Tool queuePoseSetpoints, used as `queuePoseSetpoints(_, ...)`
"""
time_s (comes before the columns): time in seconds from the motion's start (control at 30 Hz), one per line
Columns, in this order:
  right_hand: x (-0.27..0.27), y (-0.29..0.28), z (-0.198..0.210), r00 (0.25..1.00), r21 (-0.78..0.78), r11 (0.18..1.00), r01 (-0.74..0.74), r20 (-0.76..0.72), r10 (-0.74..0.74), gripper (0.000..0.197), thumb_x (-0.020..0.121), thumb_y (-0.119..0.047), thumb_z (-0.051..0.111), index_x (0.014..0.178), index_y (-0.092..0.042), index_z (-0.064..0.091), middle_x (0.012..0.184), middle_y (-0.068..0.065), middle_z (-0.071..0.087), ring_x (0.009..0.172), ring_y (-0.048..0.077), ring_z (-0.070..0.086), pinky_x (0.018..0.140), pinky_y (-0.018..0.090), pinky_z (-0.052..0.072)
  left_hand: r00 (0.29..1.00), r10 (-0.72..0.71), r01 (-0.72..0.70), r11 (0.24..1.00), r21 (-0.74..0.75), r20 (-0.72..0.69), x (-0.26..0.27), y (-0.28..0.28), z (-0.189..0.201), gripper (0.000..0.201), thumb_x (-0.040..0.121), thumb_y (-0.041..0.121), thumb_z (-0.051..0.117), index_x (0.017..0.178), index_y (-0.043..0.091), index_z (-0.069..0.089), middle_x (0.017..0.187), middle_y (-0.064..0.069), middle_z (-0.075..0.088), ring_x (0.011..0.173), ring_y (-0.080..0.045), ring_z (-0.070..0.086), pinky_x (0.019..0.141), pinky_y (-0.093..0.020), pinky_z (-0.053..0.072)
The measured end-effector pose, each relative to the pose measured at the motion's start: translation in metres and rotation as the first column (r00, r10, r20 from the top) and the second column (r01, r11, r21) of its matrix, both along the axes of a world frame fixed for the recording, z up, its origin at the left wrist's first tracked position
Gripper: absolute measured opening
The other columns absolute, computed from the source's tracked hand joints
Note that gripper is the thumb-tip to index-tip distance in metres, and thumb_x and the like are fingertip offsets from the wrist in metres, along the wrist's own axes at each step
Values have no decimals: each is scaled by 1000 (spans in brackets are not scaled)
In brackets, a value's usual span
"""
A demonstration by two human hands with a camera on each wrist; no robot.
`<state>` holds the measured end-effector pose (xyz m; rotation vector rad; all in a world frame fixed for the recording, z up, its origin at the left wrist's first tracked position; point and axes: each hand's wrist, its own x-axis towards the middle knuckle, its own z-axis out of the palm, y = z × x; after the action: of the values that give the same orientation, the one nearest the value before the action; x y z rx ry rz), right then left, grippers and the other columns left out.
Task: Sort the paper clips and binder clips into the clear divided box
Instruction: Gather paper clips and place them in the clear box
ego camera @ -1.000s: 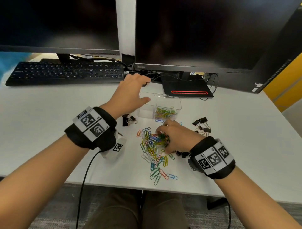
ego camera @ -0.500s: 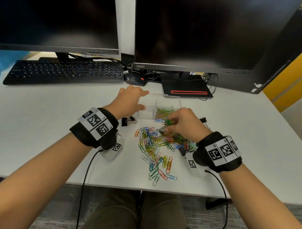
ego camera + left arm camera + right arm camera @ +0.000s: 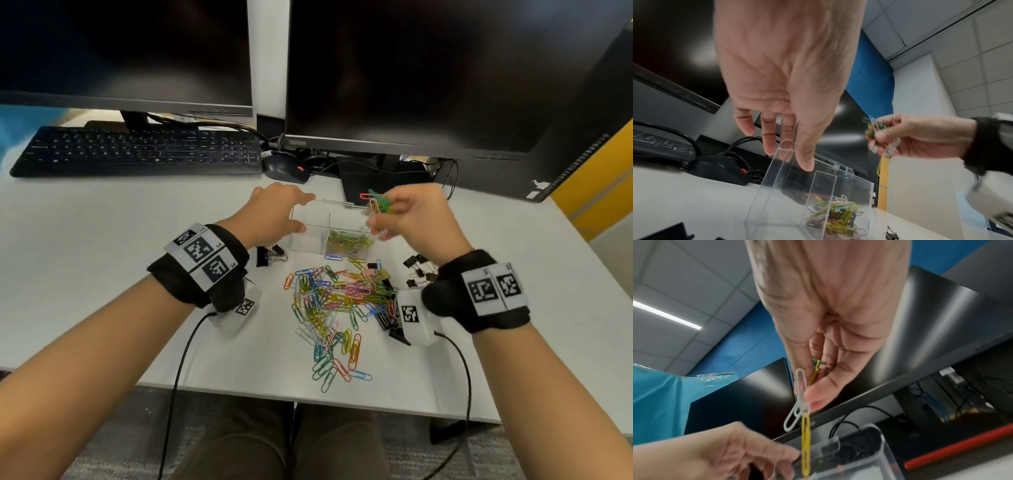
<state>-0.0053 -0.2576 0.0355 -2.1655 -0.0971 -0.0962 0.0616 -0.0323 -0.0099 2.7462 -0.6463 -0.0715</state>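
Observation:
The clear divided box [image 3: 308,244] stands mid-table; its right compartment holds coloured paper clips [image 3: 346,241] and its left one shows nothing inside. My left hand [image 3: 274,214] holds the box's left end, thumb on the near wall and fingers [image 3: 772,146] on the far rim. Above the right compartment my right hand [image 3: 380,219] pinches a bunch of paper clips [image 3: 805,426], with a few dangling. A loose pile of paper clips [image 3: 335,298] lies in front of the box. Black binder clips lie left [image 3: 269,255] and right [image 3: 419,270] of it.
A keyboard [image 3: 137,150] and a mouse [image 3: 287,168] sit behind the box under two monitors. A black monitor base [image 3: 383,185] stands just behind the box. The table's front edge [image 3: 308,401] is near my lap.
My right hand rose from the pile with a bunch of paper clips and moved back over the box's right compartment. My left hand stayed at the box.

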Motion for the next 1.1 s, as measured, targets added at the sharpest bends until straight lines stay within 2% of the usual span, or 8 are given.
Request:
queuePoseSetpoints(0.13, 25, 2, 6, 993, -1, 1000, 27, 119, -27, 14, 79, -1, 72, 93, 2, 69, 76, 13, 71, 62, 16, 68, 57, 22, 58, 1000, -2, 2, 1000, -16, 0, -1, 1, 0, 59, 88, 30, 65, 141, 23, 43, 139, 2, 52, 128, -23, 45, 103, -45, 33)
queuePoseSetpoints(0.27, 41, 6, -16, 995, -83, 996, 45, 89, -37, 16, 78, -1, 72, 94, -2, 70, 87, 17, 72, 73, 26, 71, 64, 28, 60, 1000, 1, -1, 1000, -26, -4, -1, 1, 0, 59, 87, 30, 66, 141, 24, 43, 138, 3, 53, 126, -22, 47, 103, -45, 33)
queuePoseSetpoints(0.43, 32, 7, -37, 989, -329, 943, 49, 146, -1, 28, 80, -10, 72, 107, -11, 70, 96, 7, 71, 84, 16, 65, 80, 24, 52, 1000, 6, -6, 999, -38, -9, -1, 1, -2, 59, 88, 29, 66, 142, 24, 43, 137, 3, 53, 126, -22, 47, 103, -45, 32)
queuePoseSetpoints(0.57, 23, 9, -29, 962, -371, 924, 94, 274, 12, 20, 91, -14, 59, 106, -8, 69, 102, 8, 71, 92, 19, 65, 87, 32, 52, 1000, -1, 1, 999, -39, -10, 1, 1, -2, 59, 88, 29, 66, 142, 24, 43, 137, 3, 54, 126, -22, 47, 104, -46, 33)
queuePoseSetpoints(0.73, 21, 25, -29, 983, -476, 868, -141, 34, 178, 46, 100, -38, 33, 87, -6, 62, 85, 12, 69, 82, 28, 63, 79, 41, 51, 1000, -13, 13, 999, -36, -3, 3, 2, -3, 58, 87, 31, 66, 141, 25, 44, 135, 4, 55, 122, -22, 48, 103, -45, 35)
queuePoseSetpoints(0.83, 22, 31, -31, 984, -455, 873, -173, -40, 174, 53, 100, -44, 27, 94, -6, 63, 89, 13, 69, 87, 30, 63, 83, 41, 50, 1000, -13, 13, 999, -37, 0, 2, 2, -4, 58, 87, 31, 66, 141, 25, 45, 134, 4, 56, 122, -22, 49, 103, -45, 36)
queuePoseSetpoints(0.97, 23, 29, -22, 991, -320, 942, -102, 45, 123, 53, 101, -42, 26, 103, -4, 63, 91, 8, 71, 89, 23, 64, 86, 39, 49, 1000, -12, 12, 999, -46, 3, 3, 3, -5, 59, 87, 30, 66, 141, 25, 44, 133, 4, 56, 121, -21, 49, 102, -45, 36)
queuePoseSetpoints(1.1, 19, 31, -30, 971, -450, 861, -235, -78, 224, 54, 101, -45, 23, 103, -7, 61, 94, 11, 70, 94, 27, 63, 89, 41, 47, 1000, -14, 15, 999, -40, 5, 3, 3, -4, 59, 86, 31, 67, 141, 25, 44, 132, 5, 57, 121, -21, 50, 101, -45, 37)
